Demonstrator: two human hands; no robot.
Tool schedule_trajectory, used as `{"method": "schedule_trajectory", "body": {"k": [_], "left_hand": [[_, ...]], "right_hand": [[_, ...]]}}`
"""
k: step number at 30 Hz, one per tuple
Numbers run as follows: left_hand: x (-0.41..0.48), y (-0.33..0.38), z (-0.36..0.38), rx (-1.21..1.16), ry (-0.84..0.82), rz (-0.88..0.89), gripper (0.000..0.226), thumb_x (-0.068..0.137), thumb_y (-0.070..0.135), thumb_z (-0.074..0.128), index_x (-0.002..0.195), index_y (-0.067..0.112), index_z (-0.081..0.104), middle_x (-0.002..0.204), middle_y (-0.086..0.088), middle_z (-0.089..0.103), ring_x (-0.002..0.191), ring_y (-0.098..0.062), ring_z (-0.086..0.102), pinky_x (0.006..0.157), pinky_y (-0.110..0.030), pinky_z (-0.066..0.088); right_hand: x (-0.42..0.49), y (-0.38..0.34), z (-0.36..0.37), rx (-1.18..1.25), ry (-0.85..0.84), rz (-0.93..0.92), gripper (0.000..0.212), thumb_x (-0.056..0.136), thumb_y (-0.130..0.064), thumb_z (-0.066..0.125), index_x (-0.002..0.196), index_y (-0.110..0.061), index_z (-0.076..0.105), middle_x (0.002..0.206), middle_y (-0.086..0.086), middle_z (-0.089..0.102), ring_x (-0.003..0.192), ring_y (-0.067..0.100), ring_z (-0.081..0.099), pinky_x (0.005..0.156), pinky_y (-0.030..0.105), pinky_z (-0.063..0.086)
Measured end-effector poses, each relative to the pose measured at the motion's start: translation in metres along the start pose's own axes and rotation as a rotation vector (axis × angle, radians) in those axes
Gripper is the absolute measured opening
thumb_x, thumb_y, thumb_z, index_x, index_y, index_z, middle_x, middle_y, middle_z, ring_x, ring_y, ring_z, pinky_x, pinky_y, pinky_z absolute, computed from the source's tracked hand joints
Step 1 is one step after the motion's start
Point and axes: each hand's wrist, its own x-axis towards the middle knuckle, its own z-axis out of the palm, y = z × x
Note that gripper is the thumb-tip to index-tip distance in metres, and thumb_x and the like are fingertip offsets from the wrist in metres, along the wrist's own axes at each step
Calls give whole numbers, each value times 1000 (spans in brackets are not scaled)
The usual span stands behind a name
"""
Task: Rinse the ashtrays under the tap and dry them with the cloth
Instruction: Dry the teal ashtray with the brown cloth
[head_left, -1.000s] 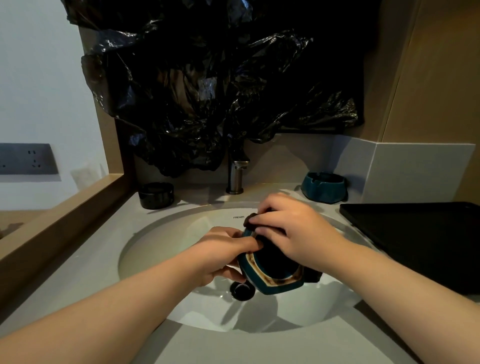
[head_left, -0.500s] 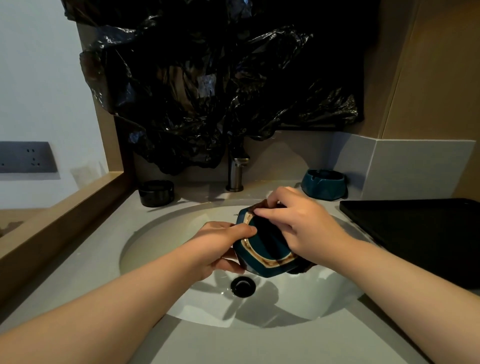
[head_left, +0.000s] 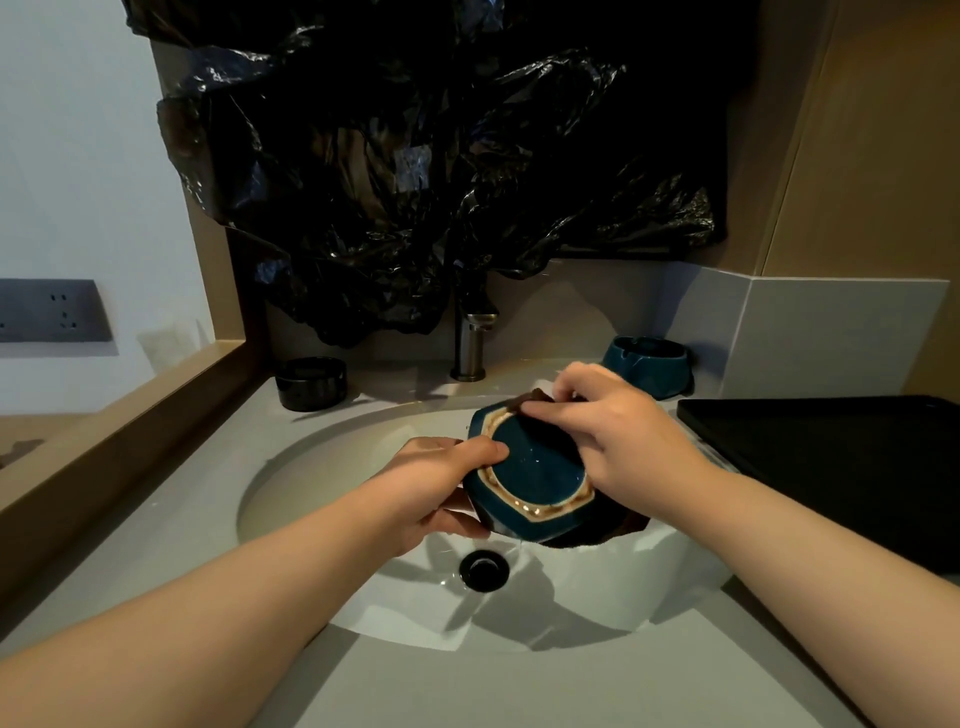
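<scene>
A teal ashtray (head_left: 530, 478) with a gold ring on its underside is held tilted above the white sink basin (head_left: 322, 478), its bottom facing me. My left hand (head_left: 441, 483) grips its left edge, thumb on the base. My right hand (head_left: 608, 441) pinches a dark brown cloth (head_left: 530, 399) against the ashtray's upper rim; more cloth (head_left: 618, 527) hangs below the ashtray. A second teal ashtray (head_left: 649, 366) sits on the counter at the back right, and a black ashtray (head_left: 310, 383) at the back left. The tap (head_left: 470, 343) stands behind the basin.
The black drain (head_left: 484, 570) lies under the ashtray. A black tray (head_left: 841, 467) covers the counter on the right. Black plastic sheeting (head_left: 441, 166) hangs over the wall above the tap. A wooden ledge (head_left: 104, 447) borders the counter's left side.
The ashtray has been lifted and turned so more of its underside faces me. My right hand has moved the cloth up to its far rim.
</scene>
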Motion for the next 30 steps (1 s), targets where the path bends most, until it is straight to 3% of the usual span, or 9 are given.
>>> {"method": "schedule_trajectory", "body": {"k": [5, 9, 14, 19, 24, 27, 30], "left_hand": [[3, 2, -5, -60, 105, 4, 21, 88, 27, 67, 97, 9, 64, 71, -7, 75, 72, -25, 73, 66, -37, 59], [4, 0, -3, 12, 77, 0, 23, 87, 29, 67, 99, 9, 65, 83, -10, 75, 76, -27, 73, 65, -36, 59], [6, -2, -1, 13, 98, 2, 25, 87, 30, 67, 100, 9, 65, 85, -12, 75, 78, -26, 73, 65, -35, 59], [7, 0, -5, -58, 184, 24, 25, 88, 30, 66, 100, 8, 66, 82, -11, 75, 80, -27, 73, 67, -37, 59], [7, 0, -3, -63, 176, -4, 24, 88, 30, 67, 99, 8, 65, 86, -13, 74, 81, -29, 72, 68, -38, 60], [7, 0, 0, -57, 161, -10, 27, 87, 30, 67, 101, 7, 65, 89, -15, 74, 83, -30, 72, 69, -40, 60], [7, 0, -3, -99, 196, 18, 26, 87, 29, 67, 100, 6, 65, 87, -14, 74, 82, -30, 72, 68, -40, 60]], "right_hand": [[-4, 6, -5, 48, -58, 160, 33, 93, -9, 53, 120, -23, 66, 96, -3, 48, 90, 14, 46, 74, 33, 47], [-1, 0, 0, 115, -30, 223, 31, 95, -13, 50, 121, -23, 65, 96, -7, 48, 90, 13, 49, 77, 35, 49], [2, -20, 10, 133, -100, 149, 38, 96, -14, 47, 131, -27, 56, 110, -7, 48, 101, 14, 49, 83, 31, 49], [-1, -13, 0, 159, -236, 138, 40, 94, -6, 49, 121, -31, 64, 102, -11, 47, 96, 9, 46, 82, 27, 45], [0, -3, -2, 42, -165, 226, 37, 97, -20, 44, 131, -30, 56, 103, -4, 44, 91, 16, 48, 77, 39, 48], [1, -15, 4, 21, -159, 162, 42, 98, -19, 43, 138, -30, 47, 109, -4, 44, 95, 16, 48, 77, 35, 49], [-1, -20, 3, 61, -185, 79, 42, 95, -12, 47, 133, -29, 54, 109, -5, 49, 97, 15, 48, 78, 33, 48]]}}
